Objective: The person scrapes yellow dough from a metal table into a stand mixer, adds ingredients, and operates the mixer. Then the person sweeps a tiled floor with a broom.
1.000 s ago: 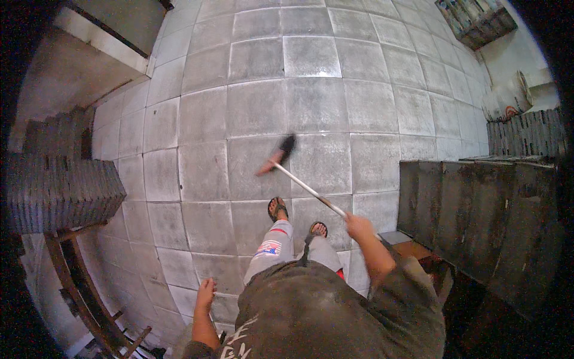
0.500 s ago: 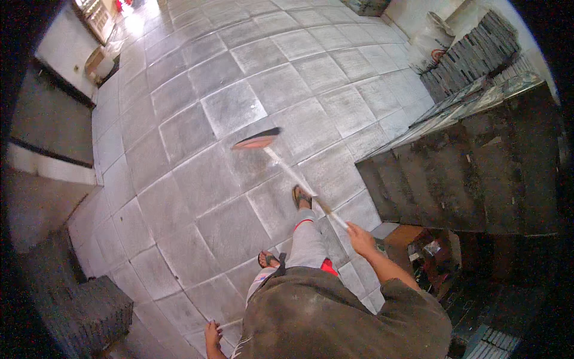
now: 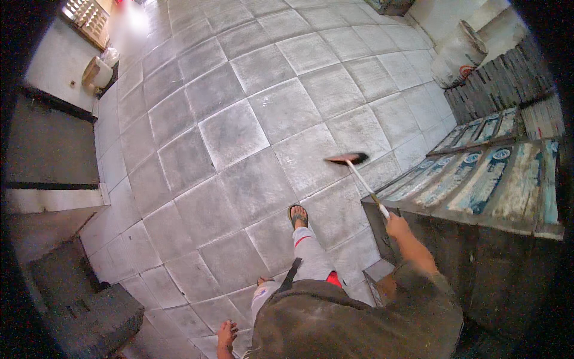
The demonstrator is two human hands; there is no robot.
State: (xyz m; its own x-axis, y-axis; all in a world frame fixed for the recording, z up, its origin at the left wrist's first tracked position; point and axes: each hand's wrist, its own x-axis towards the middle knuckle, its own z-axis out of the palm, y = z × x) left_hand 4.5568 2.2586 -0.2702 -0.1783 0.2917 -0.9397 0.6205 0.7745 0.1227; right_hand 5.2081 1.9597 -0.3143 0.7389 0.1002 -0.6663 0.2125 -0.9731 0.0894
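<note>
My right hand (image 3: 397, 227) is closed around the upper end of a long-handled broom (image 3: 363, 181). Its handle is whitish with a brownish stretch, and its pinkish head with dark bristles (image 3: 348, 158) is at the grey tiled floor (image 3: 257, 179), ahead and to the right. My left hand (image 3: 226, 332) hangs low beside my body, away from the broom. Its fingers are loosely bent and a little apart, with nothing clear in them. My sandalled foot (image 3: 298, 215) is forward on the tiles; the other is mostly hidden by my clothes.
Close on my right stands a dark stack topped with blue-and-white packaging (image 3: 478, 173). Beyond it are a row of thin dark slabs (image 3: 508, 75) and a whitish sack (image 3: 459, 57). A dark block-like stack (image 3: 98, 317) sits at lower left, with a pale bin (image 3: 97, 74) by the left wall.
The broom head has swung to the right across the tiles, and my right hand has moved right with it. The view has shifted, bringing more of the right-hand stack's top into sight.
</note>
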